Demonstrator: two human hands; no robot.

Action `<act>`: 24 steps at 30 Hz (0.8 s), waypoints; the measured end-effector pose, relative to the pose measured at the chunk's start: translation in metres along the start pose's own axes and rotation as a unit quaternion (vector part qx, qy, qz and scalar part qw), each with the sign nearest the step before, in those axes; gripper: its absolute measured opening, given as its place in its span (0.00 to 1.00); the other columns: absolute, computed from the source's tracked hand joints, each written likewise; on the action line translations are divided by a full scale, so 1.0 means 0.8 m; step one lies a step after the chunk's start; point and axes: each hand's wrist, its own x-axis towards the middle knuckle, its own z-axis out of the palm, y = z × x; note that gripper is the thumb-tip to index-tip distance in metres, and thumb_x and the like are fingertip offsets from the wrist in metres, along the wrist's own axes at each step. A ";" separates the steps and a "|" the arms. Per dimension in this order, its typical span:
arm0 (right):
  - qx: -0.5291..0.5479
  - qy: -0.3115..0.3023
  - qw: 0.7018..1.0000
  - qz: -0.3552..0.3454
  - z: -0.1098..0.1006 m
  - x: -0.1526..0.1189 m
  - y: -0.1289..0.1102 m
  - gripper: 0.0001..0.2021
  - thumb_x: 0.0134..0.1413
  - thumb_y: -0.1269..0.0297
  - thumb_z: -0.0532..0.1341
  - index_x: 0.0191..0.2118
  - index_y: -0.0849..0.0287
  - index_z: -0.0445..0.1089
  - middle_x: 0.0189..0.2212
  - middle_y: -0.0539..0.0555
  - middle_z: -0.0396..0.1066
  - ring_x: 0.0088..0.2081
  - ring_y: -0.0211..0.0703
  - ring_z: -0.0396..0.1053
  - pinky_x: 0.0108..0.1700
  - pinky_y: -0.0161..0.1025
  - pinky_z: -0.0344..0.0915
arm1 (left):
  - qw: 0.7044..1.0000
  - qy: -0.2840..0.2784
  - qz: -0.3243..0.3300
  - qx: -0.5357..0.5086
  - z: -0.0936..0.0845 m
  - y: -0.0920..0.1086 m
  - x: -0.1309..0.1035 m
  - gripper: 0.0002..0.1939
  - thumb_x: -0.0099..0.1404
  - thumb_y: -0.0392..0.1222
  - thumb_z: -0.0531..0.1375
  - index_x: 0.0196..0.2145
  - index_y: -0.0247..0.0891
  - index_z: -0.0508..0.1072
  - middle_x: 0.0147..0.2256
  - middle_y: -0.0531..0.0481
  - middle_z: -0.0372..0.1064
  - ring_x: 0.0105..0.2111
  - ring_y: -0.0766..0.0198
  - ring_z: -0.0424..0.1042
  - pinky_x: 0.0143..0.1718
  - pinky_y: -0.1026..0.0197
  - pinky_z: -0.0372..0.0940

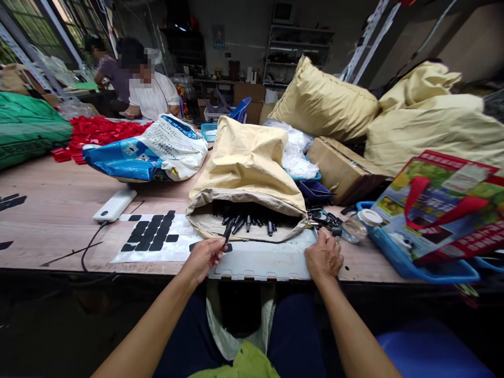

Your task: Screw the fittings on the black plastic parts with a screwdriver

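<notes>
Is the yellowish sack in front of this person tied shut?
No, the yellowish sack lies open at its near end, showing dark pen-like pieces inside.

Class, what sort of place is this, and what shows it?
Probably a small workshop: an open sack of black pen-like parts lies on the table, red pieces are heaped farther back, and bulging sacks lie to the right.
</notes>
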 end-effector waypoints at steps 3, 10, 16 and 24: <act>0.013 -0.025 1.000 -0.004 -0.013 0.002 0.001 0.19 0.63 0.69 0.53 0.58 0.60 0.69 0.48 0.67 0.68 0.50 0.60 0.65 0.45 0.52 0.63 | 0.981 -0.070 -0.083 -0.158 0.015 -0.007 -0.018 0.11 0.63 0.40 0.65 0.40 0.29 0.79 0.31 0.47 0.71 0.22 0.74 0.62 0.22 0.70 0.56; 0.382 -0.132 0.911 -0.088 -0.074 -0.046 -0.059 0.18 0.61 0.59 0.56 0.50 0.62 0.75 0.44 0.61 0.74 0.46 0.51 0.68 0.51 0.47 0.64 | 0.947 -0.136 -0.147 -0.252 0.050 -0.030 -0.027 0.10 0.70 0.37 0.60 0.42 0.27 0.79 0.31 0.47 0.69 0.24 0.74 0.64 0.23 0.71 0.61; 0.601 -0.469 0.646 -0.039 -0.086 -0.103 -0.118 0.24 0.58 0.42 0.59 0.31 0.62 0.74 0.23 0.50 0.68 0.25 0.36 0.64 0.31 0.34 0.60 | 0.946 -0.185 -0.133 -0.231 0.075 -0.044 -0.037 0.10 0.66 0.42 0.65 0.39 0.31 0.77 0.31 0.47 0.71 0.24 0.73 0.65 0.25 0.70 0.62; 0.631 -0.544 0.550 0.062 -0.100 -0.096 -0.096 0.22 0.53 0.43 0.64 0.33 0.63 0.75 0.31 0.54 0.73 0.33 0.40 0.68 0.28 0.32 0.58 | 0.950 -0.075 0.152 0.262 0.043 -0.026 -0.058 0.20 0.69 0.55 0.59 0.36 0.34 0.79 0.32 0.46 0.73 0.31 0.61 0.68 0.35 0.60 0.63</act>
